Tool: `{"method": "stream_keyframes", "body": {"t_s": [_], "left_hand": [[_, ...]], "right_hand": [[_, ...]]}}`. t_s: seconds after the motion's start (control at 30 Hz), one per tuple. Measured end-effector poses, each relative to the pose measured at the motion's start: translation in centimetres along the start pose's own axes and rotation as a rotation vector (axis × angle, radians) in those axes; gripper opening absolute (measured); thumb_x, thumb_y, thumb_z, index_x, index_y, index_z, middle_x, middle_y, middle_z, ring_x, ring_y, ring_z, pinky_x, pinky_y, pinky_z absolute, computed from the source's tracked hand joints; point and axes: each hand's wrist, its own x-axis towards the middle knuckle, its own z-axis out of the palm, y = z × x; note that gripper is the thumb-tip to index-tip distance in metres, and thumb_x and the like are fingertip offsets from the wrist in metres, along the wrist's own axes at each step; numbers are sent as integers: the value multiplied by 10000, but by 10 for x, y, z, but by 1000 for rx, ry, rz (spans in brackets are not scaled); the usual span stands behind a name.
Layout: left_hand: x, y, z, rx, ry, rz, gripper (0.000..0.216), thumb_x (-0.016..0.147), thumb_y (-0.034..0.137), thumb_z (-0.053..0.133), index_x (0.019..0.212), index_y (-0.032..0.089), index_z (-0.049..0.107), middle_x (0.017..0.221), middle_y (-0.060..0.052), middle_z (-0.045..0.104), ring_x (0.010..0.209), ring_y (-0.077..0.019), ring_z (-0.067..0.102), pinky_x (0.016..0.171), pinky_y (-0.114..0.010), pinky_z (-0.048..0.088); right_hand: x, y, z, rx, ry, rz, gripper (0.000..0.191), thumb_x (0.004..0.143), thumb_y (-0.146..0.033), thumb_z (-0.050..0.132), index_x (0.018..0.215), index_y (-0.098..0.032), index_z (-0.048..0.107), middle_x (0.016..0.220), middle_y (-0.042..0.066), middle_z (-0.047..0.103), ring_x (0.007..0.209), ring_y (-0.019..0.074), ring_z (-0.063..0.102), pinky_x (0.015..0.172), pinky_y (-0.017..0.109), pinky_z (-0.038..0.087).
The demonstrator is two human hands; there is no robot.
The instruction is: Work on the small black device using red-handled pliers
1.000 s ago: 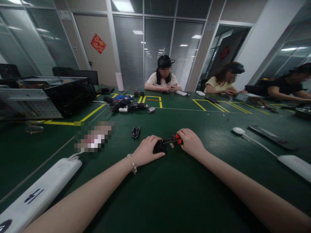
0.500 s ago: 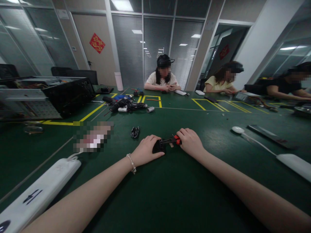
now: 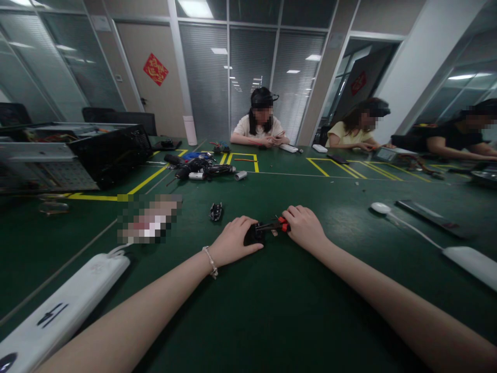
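Note:
My left hand (image 3: 233, 241) rests on the green table (image 3: 272, 311), its fingers curled over a small black part (image 3: 254, 235). My right hand (image 3: 305, 227) is closed on the red handles of a small pair of pliers (image 3: 276, 225). The pliers' dark jaws point left and meet the black part between my hands. A bracelet sits on my left wrist. A second small black part (image 3: 216, 211) lies loose on the table just beyond my left hand.
A white power strip (image 3: 58, 316) lies at the near left. A black computer case (image 3: 104, 153) stands at the far left, with tools and cylinders (image 3: 202, 170) near it. A white cabled device (image 3: 471, 264) lies at the right. Three people sit across the table.

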Motion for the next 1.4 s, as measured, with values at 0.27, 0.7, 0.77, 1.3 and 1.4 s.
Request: {"method": "stream_keyframes", "body": {"t_s": [0.27, 0.7, 0.77, 1.3, 1.4], "left_hand": [[-1, 1, -1, -6, -2, -15, 494, 733, 476, 565, 1135, 219, 439, 1126, -56, 489, 1010, -241, 476, 861, -392, 392], [0, -1, 1, 6, 2, -3, 506, 732, 490, 561, 1140, 221, 433, 1126, -51, 486, 1008, -233, 476, 858, -382, 391], [0, -1, 1, 13, 11, 7, 505, 731, 483, 565, 1140, 218, 432, 1122, -53, 487, 1006, -232, 475, 861, -382, 389], [-1, 1, -1, 18, -8, 5, 500, 738, 496, 549, 1140, 221, 436, 1132, -56, 488, 1020, -244, 465, 865, -394, 383], [-1, 1, -1, 9, -11, -2, 492, 741, 488, 549, 1140, 223, 435, 1135, -54, 487, 1022, -242, 465, 868, -393, 381]], "right_hand": [[0, 2, 4, 40, -15, -15, 229, 704, -113, 482, 916, -142, 562, 898, 94, 562, 809, 194, 469, 708, 301, 345], [1, 0, 3, 1, -23, -47, 223, 704, -73, 454, 887, -122, 573, 851, 105, 556, 791, 194, 460, 680, 290, 342], [2, 0, 4, 0, -22, -63, 217, 703, -59, 440, 863, -117, 576, 825, 101, 548, 763, 186, 459, 687, 287, 344], [2, 2, 5, 79, -47, -97, 224, 703, -66, 468, 895, -125, 569, 846, 74, 566, 746, 165, 481, 684, 272, 372], [2, 2, 3, 77, -64, -93, 211, 707, -80, 468, 885, -131, 568, 851, 76, 567, 747, 167, 482, 672, 274, 364]]}}
